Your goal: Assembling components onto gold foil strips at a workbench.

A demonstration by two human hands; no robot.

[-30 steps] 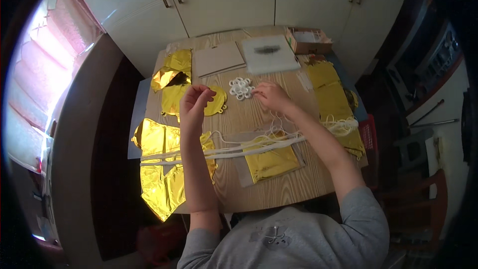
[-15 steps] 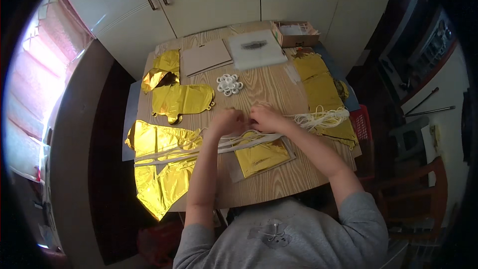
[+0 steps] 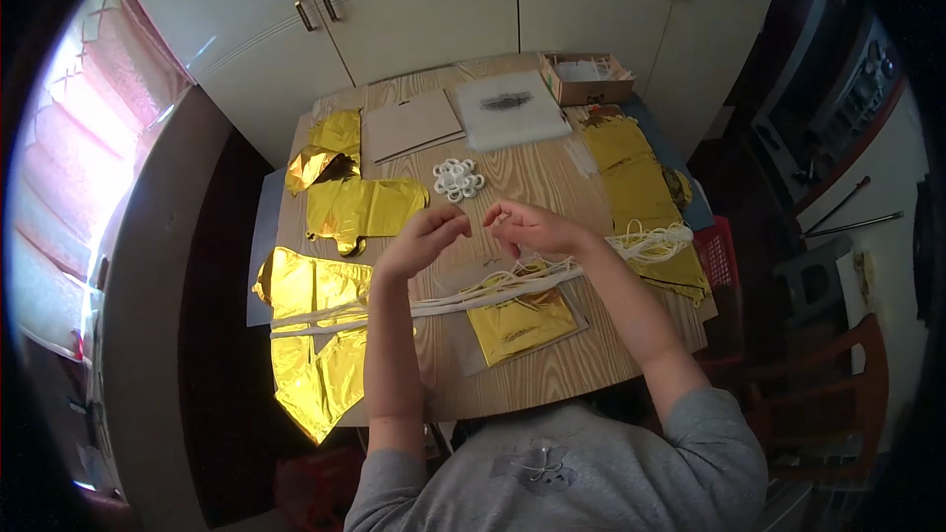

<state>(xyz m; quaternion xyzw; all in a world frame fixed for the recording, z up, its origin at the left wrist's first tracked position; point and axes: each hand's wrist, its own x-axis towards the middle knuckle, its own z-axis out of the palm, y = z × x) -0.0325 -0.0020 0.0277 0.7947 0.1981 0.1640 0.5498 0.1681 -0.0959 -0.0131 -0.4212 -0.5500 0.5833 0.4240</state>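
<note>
My left hand (image 3: 429, 239) and my right hand (image 3: 532, 229) are raised over the middle of the table, a short gap between them. The left fingers are curled into a pinch. On the right, thumb and fingers are pressed together, with a small whitish bit at the tips. What either holds is too small to make out. Below them a bundle of white cords (image 3: 448, 307) runs across the table, its looped end (image 3: 655, 242) at the right. It crosses a folded gold foil piece (image 3: 522, 323) on a clear plastic bag (image 3: 471, 360) and a flat gold foil balloon (image 3: 315, 374) at left.
Beyond my hands sits a cluster of white rings (image 3: 457, 179). Cardboard sheets (image 3: 414, 125), a clear bag (image 3: 512, 123) and a cardboard box (image 3: 588, 79) line the back. More gold foil lies at left (image 3: 365, 205) and right (image 3: 631, 172). A red basket (image 3: 717, 251) stands beside the table.
My hands have lifted off the cords and drawn apart, the left moving further left. The cords and folded foil beneath them now show more fully.
</note>
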